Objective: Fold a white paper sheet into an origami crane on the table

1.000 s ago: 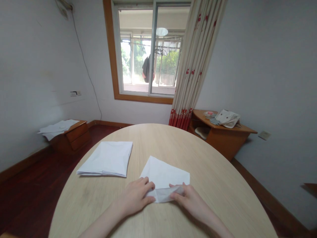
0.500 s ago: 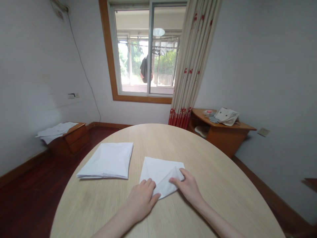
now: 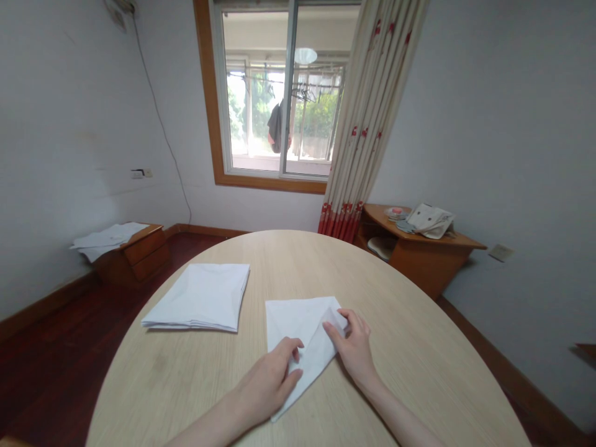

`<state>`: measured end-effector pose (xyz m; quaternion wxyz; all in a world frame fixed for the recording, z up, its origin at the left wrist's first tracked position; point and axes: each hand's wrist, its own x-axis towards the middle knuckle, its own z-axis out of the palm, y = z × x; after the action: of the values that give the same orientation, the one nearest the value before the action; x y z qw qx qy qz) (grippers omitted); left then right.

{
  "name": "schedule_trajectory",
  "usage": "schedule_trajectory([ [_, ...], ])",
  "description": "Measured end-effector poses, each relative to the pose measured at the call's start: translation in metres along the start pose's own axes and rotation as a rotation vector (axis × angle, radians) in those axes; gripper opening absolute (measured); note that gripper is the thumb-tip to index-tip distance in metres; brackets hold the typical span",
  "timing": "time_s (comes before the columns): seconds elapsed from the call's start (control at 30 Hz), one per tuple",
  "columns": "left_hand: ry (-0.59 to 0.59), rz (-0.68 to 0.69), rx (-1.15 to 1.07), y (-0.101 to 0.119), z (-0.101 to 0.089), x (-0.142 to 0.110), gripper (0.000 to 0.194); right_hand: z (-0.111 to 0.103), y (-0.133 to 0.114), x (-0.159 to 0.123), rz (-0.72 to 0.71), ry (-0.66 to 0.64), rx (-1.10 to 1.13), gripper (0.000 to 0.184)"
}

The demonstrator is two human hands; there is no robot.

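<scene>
The open left hand [image 3: 267, 388] rests on the white folded paper sheet [image 3: 291, 323], the right hand [image 3: 354, 351] pinching its upper fold, at the near edge of the pale wooden oval table [image 3: 410, 366], right of a white folded paper stack [image 3: 198, 298].

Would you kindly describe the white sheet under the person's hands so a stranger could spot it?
On the oval wooden table, find the left hand and right hand. The white sheet lies under them, loose and part-folded, unlike the flat stack beside it.
</scene>
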<state>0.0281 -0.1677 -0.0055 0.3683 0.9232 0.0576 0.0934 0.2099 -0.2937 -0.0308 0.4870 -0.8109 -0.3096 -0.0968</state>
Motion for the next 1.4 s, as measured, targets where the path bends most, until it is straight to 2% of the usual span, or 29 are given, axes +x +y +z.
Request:
schedule_trajectory([
  [0.1,-0.034,0.093,0.051,0.001,-0.001,0.000,0.027,0.001,0.001,0.000,-0.009,-0.026,0.000,0.037],
  [0.3,-0.009,0.231,0.216,-0.003,-0.004,0.001,0.025,0.002,0.002,0.001,-0.053,-0.055,-0.012,0.031],
  [0.53,-0.116,0.227,0.320,-0.007,-0.004,0.001,0.036,0.003,-0.001,-0.004,-0.184,-0.042,-0.147,0.027],
  [0.63,-0.129,0.205,0.363,-0.001,-0.005,0.001,0.039,0.004,-0.004,-0.008,-0.281,-0.053,-0.224,0.038],
  [0.77,-0.141,0.186,0.396,0.007,-0.007,-0.001,0.042,0.006,-0.004,-0.012,-0.405,-0.149,-0.305,0.065],
  [0.9,-0.145,0.181,0.396,0.009,-0.008,0.000,0.041,0.008,0.001,-0.013,-0.392,-0.230,-0.369,0.082],
  [1.1,-0.188,0.189,0.436,0.008,-0.011,0.002,0.041,0.012,0.005,-0.013,-0.393,-0.260,-0.406,0.087],
  [1.4,-0.183,0.172,0.420,0.007,-0.010,0.000,0.042,0.011,0.004,-0.012,-0.391,-0.269,-0.434,0.088],
])
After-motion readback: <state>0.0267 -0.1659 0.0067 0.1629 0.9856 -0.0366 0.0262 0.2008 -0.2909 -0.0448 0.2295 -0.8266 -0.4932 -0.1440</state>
